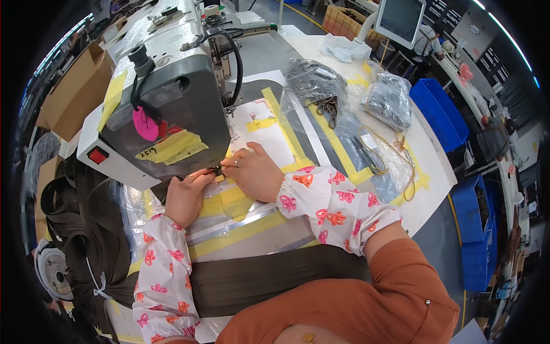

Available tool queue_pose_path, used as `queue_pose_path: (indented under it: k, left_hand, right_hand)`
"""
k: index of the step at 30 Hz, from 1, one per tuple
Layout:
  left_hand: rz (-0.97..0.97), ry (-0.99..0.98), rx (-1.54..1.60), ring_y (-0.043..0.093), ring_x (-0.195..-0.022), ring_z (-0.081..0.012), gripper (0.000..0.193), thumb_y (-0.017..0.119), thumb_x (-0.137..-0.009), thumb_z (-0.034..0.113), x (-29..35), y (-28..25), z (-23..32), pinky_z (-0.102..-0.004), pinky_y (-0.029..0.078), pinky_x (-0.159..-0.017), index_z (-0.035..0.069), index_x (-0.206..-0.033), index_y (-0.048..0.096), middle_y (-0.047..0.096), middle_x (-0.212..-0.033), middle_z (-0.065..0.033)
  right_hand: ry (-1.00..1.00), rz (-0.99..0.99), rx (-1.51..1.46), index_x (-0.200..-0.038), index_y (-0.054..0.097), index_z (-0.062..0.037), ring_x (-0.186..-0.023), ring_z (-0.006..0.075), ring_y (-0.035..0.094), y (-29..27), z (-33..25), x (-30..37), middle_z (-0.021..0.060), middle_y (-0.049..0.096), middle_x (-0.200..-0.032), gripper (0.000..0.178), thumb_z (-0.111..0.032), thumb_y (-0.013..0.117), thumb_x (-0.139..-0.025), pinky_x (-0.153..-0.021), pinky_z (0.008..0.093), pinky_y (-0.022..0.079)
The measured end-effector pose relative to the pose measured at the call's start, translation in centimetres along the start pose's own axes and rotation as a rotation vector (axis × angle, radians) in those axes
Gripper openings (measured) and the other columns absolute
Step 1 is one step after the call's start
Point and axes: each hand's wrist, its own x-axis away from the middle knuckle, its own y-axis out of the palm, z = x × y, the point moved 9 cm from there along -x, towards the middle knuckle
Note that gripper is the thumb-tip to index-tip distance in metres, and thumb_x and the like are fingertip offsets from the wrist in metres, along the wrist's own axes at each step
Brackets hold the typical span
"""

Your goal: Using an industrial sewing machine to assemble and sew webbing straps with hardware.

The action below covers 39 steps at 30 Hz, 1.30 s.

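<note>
Both of my hands meet at the front of a white and grey sewing machine [197, 74]. My left hand [187, 198] is closed, its fingertips pinching one side of a small dark piece [216, 168], which looks like strap end or hardware. From the right, my right hand [255, 175] grips the same piece with bent fingers, a ring on one of them. Fingers and the machine head hide much of it. Dark brown webbing straps [86, 218] hang in a thick bundle left of my left hand. More flat brown straps [269, 278] lie across the table's front edge.
Yellow tape [229, 200] covers the worktop. A clear bag of metal snap hooks [318, 86] and another plastic-wrapped pack [388, 100] lie right of the machine, near scissors [366, 150] and cord. Blue bins [438, 114] stand beyond the table; cardboard boxes [77, 92] stand left.
</note>
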Motion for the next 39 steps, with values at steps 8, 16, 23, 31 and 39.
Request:
queue_pose_path:
  k: [8,16,23,31,39]
  left_hand:
    - [0.033,-0.027,-0.012,0.057,-0.058,-0.0296,0.027,0.054,-0.076,0.004,0.0,0.3,-1.5,-0.0355,0.046,-0.055,0.016,-0.100,0.061,0.065,-0.093,-0.0061]
    - [0.191,-0.157,-0.435,0.056,-0.089,-0.0283,0.022,0.053,-0.079,0.013,1.8,-6.3,-4.1,-0.0428,0.040,-0.084,0.009,-0.098,0.063,0.061,-0.088,-0.0109]
    - [-0.325,-0.571,-0.471,0.061,-0.084,-0.0272,0.026,0.051,-0.080,0.025,4.6,-10.5,-12.9,-0.0488,0.035,-0.092,0.006,-0.091,0.065,0.065,-0.084,-0.0119]
    - [-0.444,-0.354,-0.061,0.061,-0.077,-0.0303,0.025,0.061,-0.064,0.005,6.2,-10.0,-12.4,-0.0361,0.048,-0.069,0.003,-0.088,0.064,0.063,-0.079,-0.0151]
    - [-0.102,-0.638,-0.590,0.062,-0.080,-0.0305,0.020,0.060,-0.075,0.013,6.8,-12.0,-24.2,-0.0401,0.050,-0.069,0.016,-0.093,0.066,0.064,-0.084,-0.0125]
  right_hand:
    - [0.001,0.059,0.006,-0.096,0.063,-0.0116,-0.104,0.0159,0.049,-0.4,0.5,-0.8,-0.0029,0.061,-0.099,0.024,-0.009,0.057,-0.073,-0.097,0.0451,0.029]
    - [0.003,0.073,-0.052,-0.099,0.064,-0.0095,-0.094,0.0178,0.050,-0.4,0.7,-0.8,-0.0012,0.063,-0.097,0.027,-0.006,0.057,-0.074,-0.098,0.0449,0.029]
    - [-0.037,0.075,-0.045,-0.096,0.064,-0.0103,-0.101,0.0167,0.051,-0.5,0.7,-0.8,-0.0022,0.060,-0.107,0.020,-0.011,0.055,-0.077,-0.094,0.0412,0.034]
    - [-0.382,0.059,0.038,-0.078,0.056,-0.0019,-0.076,0.0219,0.058,-1.1,-2.2,-0.2,0.0080,0.057,-0.080,0.012,-0.012,0.057,-0.072,-0.065,0.0344,0.048]
    - [-0.410,0.112,-0.189,-0.078,0.046,-0.0011,-0.068,0.0234,0.056,1.6,-13.6,-3.9,0.0109,0.046,-0.078,0.008,-0.005,0.051,-0.072,-0.060,0.0344,0.049]
